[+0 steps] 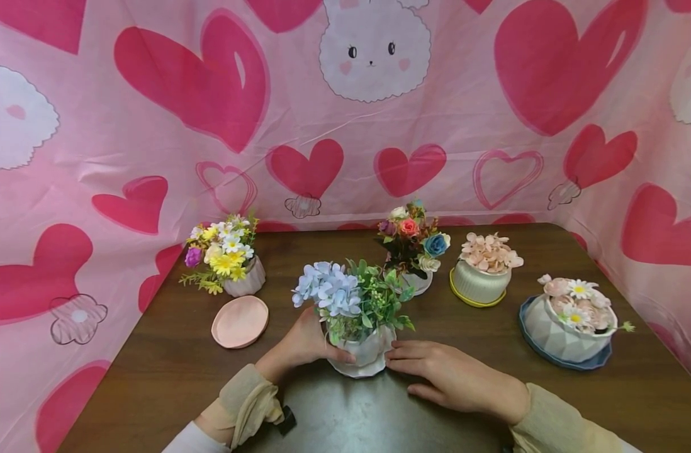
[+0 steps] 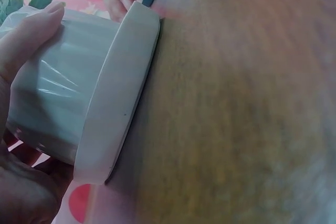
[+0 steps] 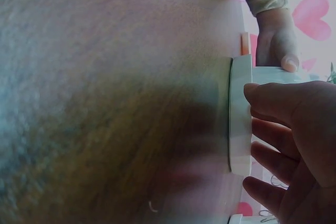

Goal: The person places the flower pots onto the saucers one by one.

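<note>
A white pot (image 1: pixel 372 352) with pale blue flowers (image 1: pixel 328 288) and green leaves stands upright on a white saucer (image 1: pixel 359 372), near the middle of the table. My left hand (image 1: pixel 304 340) grips the pot from its left side, thumb across the near wall; in the left wrist view the thumb (image 2: pixel 32 38) lies along the glossy pot wall (image 2: pixel 63 85). On the other side, my right hand (image 1: pixel 450 376) reaches in with fingers extended, fingertips right at the saucer's edge. The right wrist view shows its thumb and fingers (image 3: pixel 275 142) at the saucer rim (image 3: pixel 240 124).
A pink saucer (image 1: pixel 240 322) lies to the left, before a pot of yellow flowers (image 1: pixel 245 280). Behind is a pot of mixed roses (image 1: pixel 410 242). To the right stand a ribbed pot (image 1: pixel 478 280) on a yellow saucer and a faceted pot (image 1: pixel 572 335) on a blue one.
</note>
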Available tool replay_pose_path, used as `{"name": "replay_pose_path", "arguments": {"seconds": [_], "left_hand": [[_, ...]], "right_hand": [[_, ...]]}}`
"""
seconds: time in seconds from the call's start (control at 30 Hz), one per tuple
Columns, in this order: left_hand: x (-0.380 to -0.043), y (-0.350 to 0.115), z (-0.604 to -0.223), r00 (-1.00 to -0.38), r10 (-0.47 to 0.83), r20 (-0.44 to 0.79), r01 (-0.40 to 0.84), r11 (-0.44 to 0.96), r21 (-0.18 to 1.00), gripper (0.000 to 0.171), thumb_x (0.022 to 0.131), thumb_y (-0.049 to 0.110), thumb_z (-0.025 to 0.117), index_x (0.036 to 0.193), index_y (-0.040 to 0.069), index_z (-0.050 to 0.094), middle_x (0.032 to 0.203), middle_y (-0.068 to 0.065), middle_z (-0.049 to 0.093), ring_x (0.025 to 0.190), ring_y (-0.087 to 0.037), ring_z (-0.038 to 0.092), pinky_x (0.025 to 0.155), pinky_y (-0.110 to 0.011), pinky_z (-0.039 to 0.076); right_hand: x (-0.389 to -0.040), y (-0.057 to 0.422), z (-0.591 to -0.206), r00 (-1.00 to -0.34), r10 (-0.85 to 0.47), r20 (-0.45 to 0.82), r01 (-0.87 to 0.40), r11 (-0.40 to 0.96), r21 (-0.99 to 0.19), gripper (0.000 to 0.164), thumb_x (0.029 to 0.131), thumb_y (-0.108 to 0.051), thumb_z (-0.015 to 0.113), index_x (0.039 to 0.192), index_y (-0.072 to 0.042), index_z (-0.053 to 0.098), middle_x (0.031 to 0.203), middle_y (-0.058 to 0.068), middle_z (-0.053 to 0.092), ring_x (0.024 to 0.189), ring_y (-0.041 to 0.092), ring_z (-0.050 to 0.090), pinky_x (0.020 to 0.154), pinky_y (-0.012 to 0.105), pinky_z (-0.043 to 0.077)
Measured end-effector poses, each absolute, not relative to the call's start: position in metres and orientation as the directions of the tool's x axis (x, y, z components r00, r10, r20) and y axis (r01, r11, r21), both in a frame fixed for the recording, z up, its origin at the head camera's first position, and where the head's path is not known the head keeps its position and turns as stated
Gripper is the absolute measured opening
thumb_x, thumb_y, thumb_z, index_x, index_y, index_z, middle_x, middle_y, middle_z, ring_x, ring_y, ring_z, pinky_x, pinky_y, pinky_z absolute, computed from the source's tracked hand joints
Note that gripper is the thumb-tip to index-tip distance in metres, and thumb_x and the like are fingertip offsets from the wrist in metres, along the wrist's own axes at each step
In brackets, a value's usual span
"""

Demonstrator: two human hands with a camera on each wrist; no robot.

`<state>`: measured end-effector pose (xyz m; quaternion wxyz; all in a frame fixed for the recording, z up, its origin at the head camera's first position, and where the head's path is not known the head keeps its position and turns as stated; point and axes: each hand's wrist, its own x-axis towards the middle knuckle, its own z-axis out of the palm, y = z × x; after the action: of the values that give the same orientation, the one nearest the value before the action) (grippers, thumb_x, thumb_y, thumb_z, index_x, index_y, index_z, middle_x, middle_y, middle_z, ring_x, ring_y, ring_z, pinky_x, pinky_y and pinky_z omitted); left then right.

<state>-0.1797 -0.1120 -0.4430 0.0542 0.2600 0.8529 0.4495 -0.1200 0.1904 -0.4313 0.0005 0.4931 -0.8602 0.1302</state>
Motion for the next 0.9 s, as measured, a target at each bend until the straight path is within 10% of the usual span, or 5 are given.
{"name": "replay_pose_path", "arguments": {"seconds": [0.9], "left_hand": [[-0.1791, -0.1112, -0.4423, -0.829, 0.537, 0.153, 0.443, 0.465, 0.767, 0.1, 0.056, 0.038, 0.096, 0.142, 0.021, 0.048, 0.137, 0.009, 0.06, 0.125, -0.008, 0.055, 0.107, -0.03, 0.045]], "right_hand": [[-0.1208, 0.1912, -0.4315, -0.52, -0.846, 0.118, -0.842, 0.485, -0.235, 0.045, 0.095, -0.03, 0.065, 0.137, -0.019, 0.058, 0.142, -0.004, 0.058, 0.134, 0.02, 0.053, 0.104, 0.045, 0.049]]}}
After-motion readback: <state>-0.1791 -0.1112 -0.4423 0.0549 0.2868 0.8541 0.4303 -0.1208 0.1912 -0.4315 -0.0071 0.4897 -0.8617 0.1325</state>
